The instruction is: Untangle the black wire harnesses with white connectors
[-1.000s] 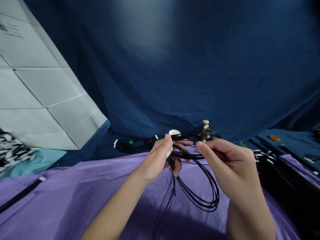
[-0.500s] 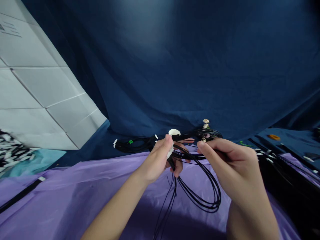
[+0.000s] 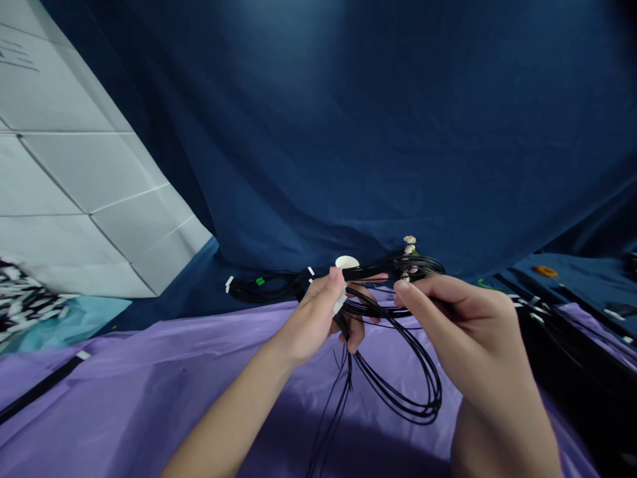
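My left hand (image 3: 321,318) is closed around a looped bundle of thin black cables (image 3: 423,398), with the thumb on top. A small white label (image 3: 339,302) shows on the bundle beside the thumb. Loops hang down to the right, and loose ends (image 3: 328,425) dangle below the fingers. To the right, my right hand (image 3: 462,325) is pinched at the far side of the coil, thumb against the bent index finger. Its other fingers are hidden behind the hand, and the exact strand between the fingertips is hard to see.
Purple sheeting (image 3: 199,378) covers the near surface. Behind my hands lie another black cable coil (image 3: 263,287) with white ends, a white round object (image 3: 347,262) and small cream flowers (image 3: 409,244). More black cables (image 3: 532,309) and an orange ring (image 3: 545,272) lie right; white boxes (image 3: 99,166) stand left.
My right hand has shifted very slightly to the right, and the hanging loop has moved a little with it. My left hand keeps its hold on the cables.
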A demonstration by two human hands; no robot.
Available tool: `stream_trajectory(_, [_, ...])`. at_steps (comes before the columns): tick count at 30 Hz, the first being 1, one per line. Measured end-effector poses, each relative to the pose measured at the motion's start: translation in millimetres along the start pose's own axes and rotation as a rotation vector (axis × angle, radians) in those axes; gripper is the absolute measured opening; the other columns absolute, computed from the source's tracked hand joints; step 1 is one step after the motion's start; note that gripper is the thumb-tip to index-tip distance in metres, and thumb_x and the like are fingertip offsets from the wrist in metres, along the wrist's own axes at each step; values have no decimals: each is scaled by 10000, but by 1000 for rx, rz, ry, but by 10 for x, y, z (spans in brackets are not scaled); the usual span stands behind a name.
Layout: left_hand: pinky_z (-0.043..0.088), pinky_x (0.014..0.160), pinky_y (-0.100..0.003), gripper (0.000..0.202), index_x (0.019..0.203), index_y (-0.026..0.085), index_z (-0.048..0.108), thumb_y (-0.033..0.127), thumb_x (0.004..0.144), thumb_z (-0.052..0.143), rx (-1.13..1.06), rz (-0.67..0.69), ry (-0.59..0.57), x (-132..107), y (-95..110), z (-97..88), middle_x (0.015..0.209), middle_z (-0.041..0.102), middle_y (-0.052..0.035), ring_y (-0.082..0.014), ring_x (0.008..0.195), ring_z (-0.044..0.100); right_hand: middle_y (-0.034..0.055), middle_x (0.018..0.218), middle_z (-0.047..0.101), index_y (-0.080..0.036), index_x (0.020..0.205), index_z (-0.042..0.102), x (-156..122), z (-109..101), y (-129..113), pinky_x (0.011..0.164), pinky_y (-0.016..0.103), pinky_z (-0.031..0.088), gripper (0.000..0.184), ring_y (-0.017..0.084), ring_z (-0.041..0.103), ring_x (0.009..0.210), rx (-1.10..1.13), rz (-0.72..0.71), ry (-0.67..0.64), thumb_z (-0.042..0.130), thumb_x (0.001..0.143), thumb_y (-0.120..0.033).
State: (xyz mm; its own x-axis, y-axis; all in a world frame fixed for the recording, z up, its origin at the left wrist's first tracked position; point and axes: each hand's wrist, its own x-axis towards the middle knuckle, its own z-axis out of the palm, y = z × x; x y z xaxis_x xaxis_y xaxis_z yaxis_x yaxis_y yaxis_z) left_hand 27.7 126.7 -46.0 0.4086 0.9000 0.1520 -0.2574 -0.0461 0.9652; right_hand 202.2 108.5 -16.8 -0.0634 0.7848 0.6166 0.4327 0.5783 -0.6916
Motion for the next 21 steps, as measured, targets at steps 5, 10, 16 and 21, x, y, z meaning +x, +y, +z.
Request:
stream_trajectory(5, [370, 402, -192, 642, 1275, 162, 602, 599, 957, 256, -11, 1, -4, 2, -3, 4, 761, 664, -84, -84, 412, 527, -42, 479, 416, -160, 610, 623, -8, -8, 10, 396, 196, 272, 278, 60, 350, 447, -16, 6, 4, 626, 862, -276])
stream_trajectory(10, [371, 410, -192, 649, 1280, 160, 598, 588, 964, 226, -22, 11, -12, -9, -15, 13, 756, 664, -87, -79, 410, 522, -21, 540, 496, -162, 655, 651, -20, -2, 35, 432, 212, 314, 261, 74, 396, 478, -4, 43, -7, 618, 873, -303])
stream_trajectory(16, [344, 415, -190, 668, 1266, 167, 612, 624, 945, 247, 18, -1, 11, -16, 6, 23, 762, 658, -85, -82, 419, 523, -26, 513, 450, -154, 609, 618, -26, -16, 12, 423, 212, 296, 295, 71, 368, 471, -12, 52, -21, 615, 869, -296])
stream_trajectory(21, [341, 416, -194, 653, 1253, 159, 620, 612, 950, 260, 6, 8, 13, -15, 9, 30, 744, 645, -74, -81, 410, 521, -40, 482, 393, -149, 579, 597, -7, -22, -19, 408, 207, 264, 310, 61, 346, 454, -26, 28, -31, 612, 864, -270])
